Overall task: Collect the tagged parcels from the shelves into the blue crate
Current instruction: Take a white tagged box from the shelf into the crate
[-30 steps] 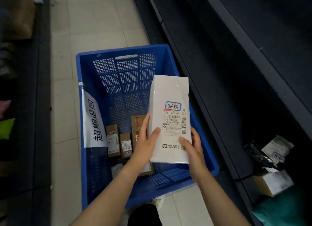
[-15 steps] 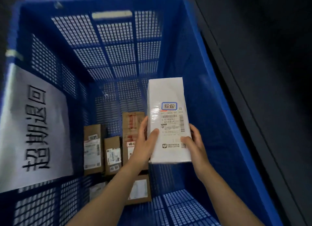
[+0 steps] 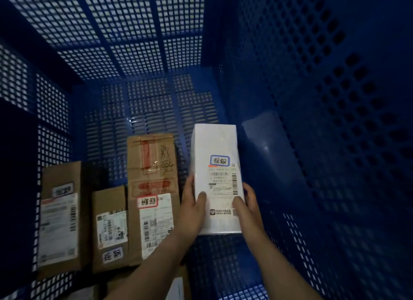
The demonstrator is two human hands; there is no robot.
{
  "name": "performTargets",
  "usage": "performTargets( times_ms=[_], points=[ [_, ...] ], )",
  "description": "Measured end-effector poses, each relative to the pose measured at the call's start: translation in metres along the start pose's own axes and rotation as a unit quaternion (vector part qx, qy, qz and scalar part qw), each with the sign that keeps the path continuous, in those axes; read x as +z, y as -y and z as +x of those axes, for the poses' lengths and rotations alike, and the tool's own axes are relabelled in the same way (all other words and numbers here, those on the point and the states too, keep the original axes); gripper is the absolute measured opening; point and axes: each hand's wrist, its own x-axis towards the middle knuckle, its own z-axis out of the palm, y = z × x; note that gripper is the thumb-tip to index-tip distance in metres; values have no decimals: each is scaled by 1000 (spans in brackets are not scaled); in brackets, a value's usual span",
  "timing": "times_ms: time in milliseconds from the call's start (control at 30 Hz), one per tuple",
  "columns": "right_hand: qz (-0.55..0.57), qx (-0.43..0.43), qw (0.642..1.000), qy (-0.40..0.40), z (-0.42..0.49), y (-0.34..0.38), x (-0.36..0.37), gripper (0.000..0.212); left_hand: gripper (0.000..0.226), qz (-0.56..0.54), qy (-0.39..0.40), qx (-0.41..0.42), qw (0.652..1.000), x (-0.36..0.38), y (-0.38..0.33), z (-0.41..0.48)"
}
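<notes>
Down inside the blue crate (image 3: 335,120); perforated walls on every side, slatted floor below, right-hand wall close and steep. Flat on that floor, left of centre, the tall brown parcel (image 3: 152,165), label up, red tape across its face, handwriting near the far end. Further left, by the left wall, a long brown parcel (image 3: 60,214), shipping label up. Just right of the tall one, a thin strip of floor between them, the white parcel (image 3: 215,143), lengthways, label up, near the right-hand wall but apart from it; down on the floor or just above it, cannot tell. Between the two big brown ones, touching the tall one, a shorter brown parcel (image 3: 109,228), label up. Low in the view, the corner of one more box (image 3: 178,286), mostly hidden under the left forearm (image 3: 156,261).

Both hands clamped on the near end of the white parcel: left hand (image 3: 192,210) on the left edge, thumb curled over the top face; right hand (image 3: 248,208) mirrored on the right edge, thumb on the label; most of the parcel reaching forward beyond the grip.

Smallest of all, the tags:
- blue-edged tag (image 3: 219,160) on the white parcel, above the barcodes
- red-edged tag (image 3: 147,201) on the tall brown parcel
- pale tag (image 3: 112,254) at the near end of the shorter one
- blurred tag (image 3: 63,189) on the long one
</notes>
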Motion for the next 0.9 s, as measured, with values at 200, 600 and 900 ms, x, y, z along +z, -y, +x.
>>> performTargets(
  times_ms=[200,600,900],
  points=[
    [-1,2,1000,-1,16,-30,6,50,57,-18,2,-4,1000,13,26,10],
    [47,-15,998,-33,1,13,4,56,49,-43,-48,4,998,22,-34,-7],
    [96,-96,990,-43,-83,121,17,54,30,-90,-90,108,986,-4,-148,-80]
  ],
)
